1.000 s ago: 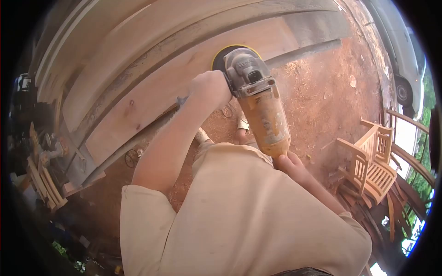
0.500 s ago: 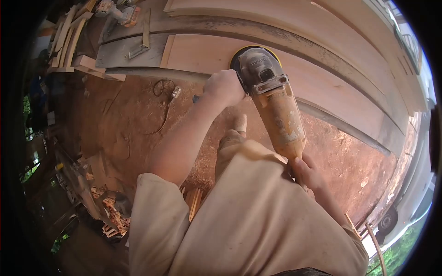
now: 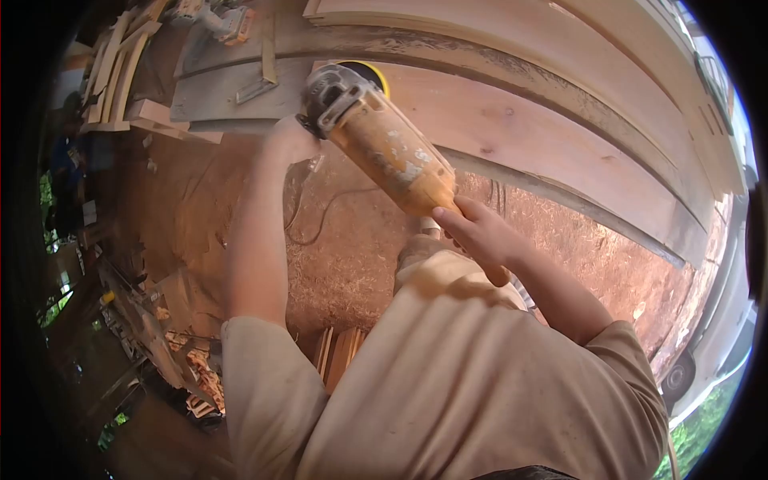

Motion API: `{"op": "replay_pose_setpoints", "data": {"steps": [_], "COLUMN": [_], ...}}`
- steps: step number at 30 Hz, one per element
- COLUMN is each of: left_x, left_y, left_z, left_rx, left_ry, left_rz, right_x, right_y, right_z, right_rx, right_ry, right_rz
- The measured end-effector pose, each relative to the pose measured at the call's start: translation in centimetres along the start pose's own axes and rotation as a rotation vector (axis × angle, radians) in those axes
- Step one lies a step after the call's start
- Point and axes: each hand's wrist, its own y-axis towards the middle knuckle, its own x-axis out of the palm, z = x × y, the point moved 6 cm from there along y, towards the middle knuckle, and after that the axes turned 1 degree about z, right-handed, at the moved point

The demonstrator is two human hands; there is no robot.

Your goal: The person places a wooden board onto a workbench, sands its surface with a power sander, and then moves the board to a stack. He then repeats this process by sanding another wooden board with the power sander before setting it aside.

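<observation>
A yellow, dust-covered angle grinder [image 3: 392, 152] with a round sanding pad [image 3: 371, 74] spans the space between my hands. The pad rests over the left end of a pale wooden board [image 3: 496, 116], though its contact face is hidden. My left hand [image 3: 290, 142] is closed at the side of the grinder's head, blurred a little, and the side handle is covered by it. Around the rear end of the body, my right hand [image 3: 476, 232] is wrapped, with the thumb on top.
Beyond the board lie more long planks [image 3: 512, 40]. A metal-and-wood square [image 3: 268, 68] and a cordless drill [image 3: 228, 22] sit at the back left. Wood pieces [image 3: 120, 72] are stacked further left. A cord [image 3: 320, 236] trails over the dusty ground; a vehicle [image 3: 704, 344] stands right.
The angle grinder has moved left along the board to its left end and now slants more. Both hands have travelled left with it, keeping their hold.
</observation>
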Motion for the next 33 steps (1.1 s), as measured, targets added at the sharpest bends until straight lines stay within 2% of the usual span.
{"op": "replay_pose_setpoints", "data": {"steps": [2, 4, 6, 7, 9, 10, 12, 15, 22, 25, 29, 30, 31, 33], "left_x": [-0.9, -1.9, -2.4, -2.3, -0.8, -0.5, -1.1, -1.7, -0.6, -1.4, -2.1, -3.9, -4.6, -4.0], "left_y": [0.1, -0.2, -0.3, -0.2, -0.5, -1.0, -1.6, -2.0, -1.1, -0.7, -0.4, -0.6, -0.1, 1.3], "left_z": [-0.5, 0.9, 2.2, 3.4, 5.3, 7.0, 11.4, 18.1, 30.9, 36.6, 45.0, 37.4, 36.9, 37.2], "left_rx": [0.026, 0.046, -0.063, -0.049, -0.184, -0.178, -0.085, -0.018, -0.057, 0.015, 0.105, 0.085, 0.049, 0.108], "left_ry": [-0.002, -0.009, -0.107, -0.107, -0.296, -0.294, -0.344, -0.390, -0.348, -0.231, -0.220, -0.212, -0.188, -0.172], "left_rz": [-0.020, -0.042, -0.107, -0.117, -0.231, -0.242, -0.090, -0.138, -0.190, -0.264, -0.265, -0.285, -0.296, -0.318], "right_x": [-0.3, -0.7, -1.8, -2.5, -4.1, -4.8, -6.6, -8.8, -14.3, -16.6, -19.4, -13.9, -13.1, -11.6], "right_y": [0.9, 0.8, -0.2, -1.1, -3.0, -4.3, -6.4, -9.8, -17.9, -20.5, -24.7, -21.5, -21.3, -21.0], "right_z": [-1.1, -1.5, -1.2, -0.7, 1.0, 2.2, 4.9, 9.7, 16.0, 19.7, 22.4, 16.8, 16.8, 17.9], "right_rx": [-0.080, -0.062, -0.052, -0.034, -0.003, 0.021, 0.067, 0.016, -0.041, -0.051, 0.013, 0.038, 0.043, 0.041], "right_ry": [-0.118, -0.100, -0.083, -0.093, -0.098, -0.060, -0.035, 0.052, 0.305, 0.374, 0.386, 0.336, 0.352, 0.430], "right_rz": [0.054, 0.048, 0.040, 0.036, 0.032, 0.040, 0.048, 0.058, 0.159, 0.263, 0.318, 0.311, 0.349, 0.419]}}
